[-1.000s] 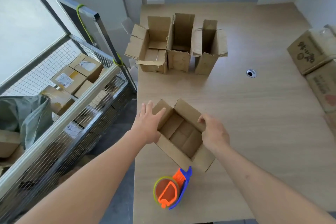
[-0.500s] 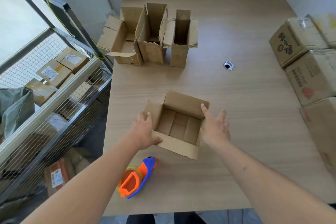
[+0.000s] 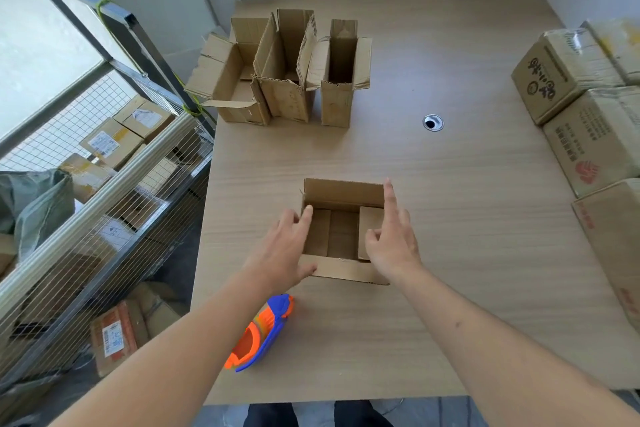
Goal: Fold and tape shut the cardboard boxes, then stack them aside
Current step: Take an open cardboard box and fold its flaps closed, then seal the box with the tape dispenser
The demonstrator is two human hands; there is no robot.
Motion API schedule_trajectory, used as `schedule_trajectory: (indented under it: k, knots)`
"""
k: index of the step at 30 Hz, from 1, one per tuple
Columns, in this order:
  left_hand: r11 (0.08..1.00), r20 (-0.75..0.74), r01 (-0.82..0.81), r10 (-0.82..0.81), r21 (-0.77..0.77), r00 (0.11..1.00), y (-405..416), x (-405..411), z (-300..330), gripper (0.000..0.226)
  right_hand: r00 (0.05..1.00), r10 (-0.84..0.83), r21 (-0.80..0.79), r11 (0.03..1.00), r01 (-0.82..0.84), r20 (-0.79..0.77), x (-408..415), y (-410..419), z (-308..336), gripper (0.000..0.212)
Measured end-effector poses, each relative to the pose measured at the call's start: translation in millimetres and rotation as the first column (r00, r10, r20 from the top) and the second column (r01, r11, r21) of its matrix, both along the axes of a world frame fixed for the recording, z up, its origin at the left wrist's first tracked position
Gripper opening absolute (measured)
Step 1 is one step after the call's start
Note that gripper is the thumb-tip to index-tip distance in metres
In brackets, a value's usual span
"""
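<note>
- Open box [image 3: 341, 236]: a small cardboard box stands on the bench [image 3: 467, 218], top open, directly in front of the person. Its far flap stands up, its near flap lies outward toward the person, and a side flap at its right is tipped inward.
- Left hand [image 3: 284, 251]: rests on the left edge of the open box, fingers [image 3: 304, 215] spread and loosely extended over the rim, thumb against the near flap. Nothing is clamped.
- Right hand [image 3: 389, 239]: lies on the right edge of the open box, index finger pointing away, the other fingers half curled over the inward side flap. It presses and does not pinch.
- Tape dispenser [image 3: 259, 333]: orange and blue, lying on the bench nearer the person than the open box and to its left, untouched by either hand.
- Three unfolded boxes [image 3: 284, 69]: standing in a row well beyond the open box, flaps up, no tape visible.
- Closed cartons [image 3: 581, 107]: grouped at the bench edge to the right of the open box; these appear sealed, though whether they belong to this job cannot be told.
- Wire shelving [image 3: 104, 184]: left of the open box, off the bench, holding labelled parcels.
- Progress, as judged: the open box is at flap folding; taping and stacking remain, and the three beyond are not begun.
</note>
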State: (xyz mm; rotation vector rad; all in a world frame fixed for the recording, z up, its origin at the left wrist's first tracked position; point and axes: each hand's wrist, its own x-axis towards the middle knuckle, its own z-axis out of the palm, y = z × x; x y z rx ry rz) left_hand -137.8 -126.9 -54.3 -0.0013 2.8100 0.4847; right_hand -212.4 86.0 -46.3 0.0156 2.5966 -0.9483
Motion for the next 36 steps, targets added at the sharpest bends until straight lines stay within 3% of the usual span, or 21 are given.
schedule_trajectory:
  k: [3, 5, 9, 13, 18, 21, 25, 29, 33, 36]
  knots:
    - [0.99, 0.12, 0.128, -0.133, 0.052, 0.984, 14.3, 0.8, -1.0, 0.122, 0.999, -0.02, -0.005, 1.0, 0.02, 0.026, -3.6, 4.8, 0.2, 0.098]
    - [0.988, 0.205, 0.153, -0.152, 0.008, 0.967, 20.4, -0.1, -3.9, 0.114, 0.996, -0.018, 0.034, 0.999, 0.016, 0.082, -10.4, 7.9, -1.9, 0.089]
    - [0.999, 0.135, 0.04, -0.043, 0.023, 0.99, 18.8, -7.9, -10.5, 0.07, 0.993, 0.013, 0.05, 0.999, -0.018, 0.114, -19.5, 7.9, -0.2, 0.08]
    - [0.996, 0.074, -0.075, 0.071, 0.046, 0.995, 20.8, -17.5, -13.2, 0.053, 0.997, 0.033, 0.059, 0.998, -0.037, 0.066, -29.2, 7.3, -2.2, 0.078]
    - [0.918, -0.002, -0.379, 0.382, 0.118, 0.924, 38.5, -27.8, -20.5, 0.067, 0.986, 0.134, 0.111, 0.986, -0.123, -0.096, -23.4, 10.3, -11.5, 0.036]
    - [0.874, -0.03, -0.479, 0.482, 0.078, 0.875, 44.2, -25.8, -21.7, 0.076, 0.973, 0.216, 0.142, 0.969, -0.203, -0.079, -14.3, 11.6, -21.8, 0.042]
    - [0.835, -0.022, -0.543, 0.547, 0.087, 0.837, 39.0, -16.4, -20.0, 0.088, 0.911, 0.412, 0.324, 0.866, -0.381, -0.031, 1.5, 5.8, -41.4, 0.057]
    - [0.84, 0.073, -0.542, 0.541, -0.004, 0.838, 15.6, 10.0, -20.6, 0.076, 0.933, 0.359, 0.299, 0.893, -0.336, -0.024, 14.5, -3.1, -49.0, 0.052]
    - [0.812, 0.199, -0.584, 0.571, 0.011, 0.797, -5.2, 56.6, -19.3, 0.062, 0.926, 0.377, 0.267, 0.894, -0.359, -0.015, 12.2, -0.9, -51.2, 0.051]
    - [0.815, 0.27, -0.577, 0.566, -0.043, 0.779, -9.2, 93.7, -25.6, 0.071, 0.907, 0.42, 0.281, 0.874, -0.397, -0.021, 12.0, 2.5, -51.8, 0.051]
